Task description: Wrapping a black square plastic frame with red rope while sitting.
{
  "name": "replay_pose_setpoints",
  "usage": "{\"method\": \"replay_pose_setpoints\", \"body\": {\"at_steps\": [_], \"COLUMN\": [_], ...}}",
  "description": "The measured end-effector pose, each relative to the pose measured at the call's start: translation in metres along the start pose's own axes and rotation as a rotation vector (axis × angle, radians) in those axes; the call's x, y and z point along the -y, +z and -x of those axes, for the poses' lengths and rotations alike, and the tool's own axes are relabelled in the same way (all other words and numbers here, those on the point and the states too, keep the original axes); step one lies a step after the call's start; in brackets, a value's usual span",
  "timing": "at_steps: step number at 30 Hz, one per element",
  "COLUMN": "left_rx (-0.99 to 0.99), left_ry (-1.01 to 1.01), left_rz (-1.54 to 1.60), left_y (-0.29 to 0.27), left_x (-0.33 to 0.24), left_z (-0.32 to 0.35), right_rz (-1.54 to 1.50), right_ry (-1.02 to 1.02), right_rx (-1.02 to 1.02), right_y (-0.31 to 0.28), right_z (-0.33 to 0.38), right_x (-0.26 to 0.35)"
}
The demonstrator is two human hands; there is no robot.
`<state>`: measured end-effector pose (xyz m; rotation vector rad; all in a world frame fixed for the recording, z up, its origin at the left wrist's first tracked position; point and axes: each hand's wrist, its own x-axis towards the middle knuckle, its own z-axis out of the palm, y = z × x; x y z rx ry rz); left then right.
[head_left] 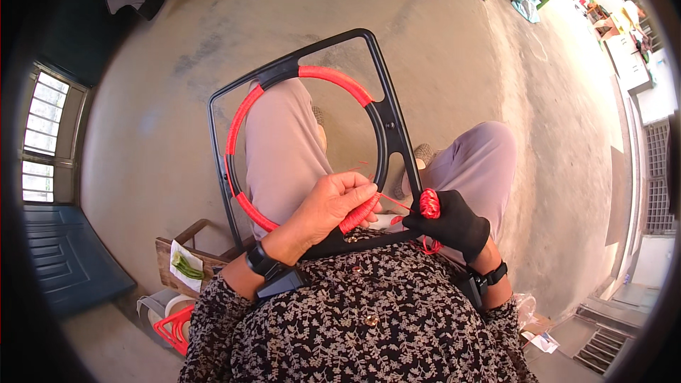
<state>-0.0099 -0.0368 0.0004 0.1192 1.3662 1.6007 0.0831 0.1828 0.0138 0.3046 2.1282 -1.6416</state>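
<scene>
The fingers of the left hand pinch shut on the wrapped lower rim of the round ring inside a black square frame, pressing the red cord down, apparently so the winding stays tight. The right hand, in a black glove, is closed around a small ball of red cord, held just beside the ring with a short strand taut between them. The frame leans on the person's lap, its far edge raised over the concrete floor
</scene>
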Motion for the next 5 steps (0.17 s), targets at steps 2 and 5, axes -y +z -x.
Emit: {"method": "replay_pose_setpoints", "body": {"at_steps": [2,5], "left_rx": [0.007,0.061], "left_ry": [-0.072,-0.048], "left_rz": [0.286,0.385], "left_y": [-0.001,0.001], "left_x": [0.010,0.019], "left_z": [-0.001,0.002], "right_rz": [-0.024,-0.186], "right_ry": [0.011,0.027], "right_rx": [0.017,0.073], "right_y": [-0.001,-0.003], "right_z": [0.001,0.004], "right_x": [-0.002,-0.003]}}
